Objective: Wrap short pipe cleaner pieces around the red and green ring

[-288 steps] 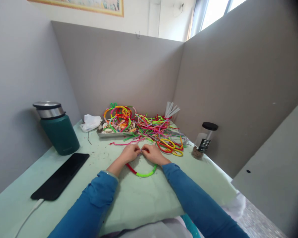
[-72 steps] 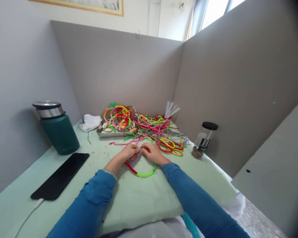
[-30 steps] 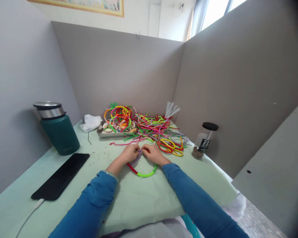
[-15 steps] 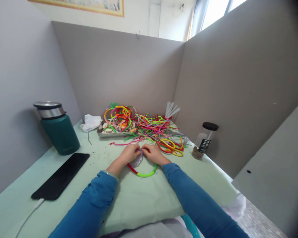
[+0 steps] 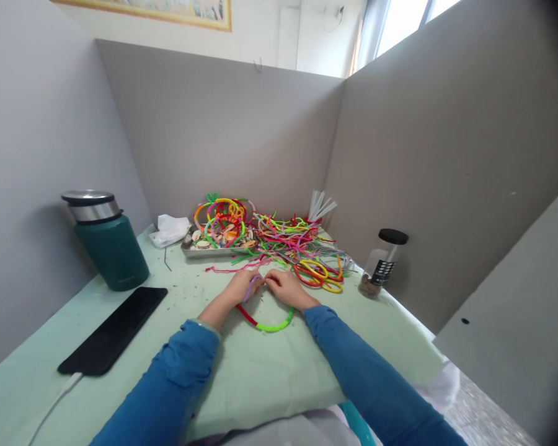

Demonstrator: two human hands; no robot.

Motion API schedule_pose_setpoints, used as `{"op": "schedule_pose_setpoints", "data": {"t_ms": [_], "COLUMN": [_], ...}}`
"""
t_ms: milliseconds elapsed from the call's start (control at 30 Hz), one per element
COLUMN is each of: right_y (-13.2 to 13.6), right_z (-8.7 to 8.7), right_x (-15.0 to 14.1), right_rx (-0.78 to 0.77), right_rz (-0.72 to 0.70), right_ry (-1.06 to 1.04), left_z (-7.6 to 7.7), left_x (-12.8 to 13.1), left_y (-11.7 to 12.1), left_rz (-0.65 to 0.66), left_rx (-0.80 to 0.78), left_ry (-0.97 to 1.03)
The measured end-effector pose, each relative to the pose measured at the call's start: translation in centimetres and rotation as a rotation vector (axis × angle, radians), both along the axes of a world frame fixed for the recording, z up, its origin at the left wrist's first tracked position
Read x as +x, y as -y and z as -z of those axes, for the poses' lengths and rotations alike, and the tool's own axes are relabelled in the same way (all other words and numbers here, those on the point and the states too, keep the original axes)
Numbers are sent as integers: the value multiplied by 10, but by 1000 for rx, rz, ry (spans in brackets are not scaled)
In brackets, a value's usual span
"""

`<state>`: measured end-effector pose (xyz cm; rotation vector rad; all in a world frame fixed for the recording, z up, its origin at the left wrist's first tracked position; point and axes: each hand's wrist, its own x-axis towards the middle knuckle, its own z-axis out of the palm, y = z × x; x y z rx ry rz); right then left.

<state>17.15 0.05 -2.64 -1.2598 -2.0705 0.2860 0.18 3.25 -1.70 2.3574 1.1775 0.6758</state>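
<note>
Before me on the table lies a hoop wrapped in coloured pipe cleaner, its lower arc red, lime and darker green. Its upper part is hidden by my hands. My left hand is closed at the hoop's upper left, and a purple pipe cleaner runs over its fingers. My right hand pinches at the top of the hoop, its fingertips almost touching those of the left. What exactly sits between the fingertips is too small to make out.
Behind my hands stand a metal tray of shells with wrapped hoops on it, a heap of pipe cleaners and scissors. A green bottle and a black phone are left; a black-lidded jar is right.
The purple pipe cleaner, hanging in a loop inside the hoop half a second ago, now lies up over my left fingers. Both hands stay at the hoop's top.
</note>
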Motion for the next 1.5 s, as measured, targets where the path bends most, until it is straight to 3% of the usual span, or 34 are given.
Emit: {"op": "schedule_pose_setpoints", "data": {"t_ms": [167,267,567,1100,1500], "right_y": [1,1,1,2,2], "right_z": [0,0,1,-1,1], "right_x": [1,1,1,0,1], "right_rx": [25,34,-9,-3,6], "right_rz": [-15,-32,-31,-50,-55], "right_ry": [-18,-27,18,26,-3], "left_z": [2,0,-9,-7,-7], "left_x": [2,2,3,5,5], "left_y": [0,2,7,3,2], "left_rz": [-83,-83,-71,-77,-84], "left_rx": [-311,-391,-302,-151,-141], "left_ry": [46,77,36,-36,18]}}
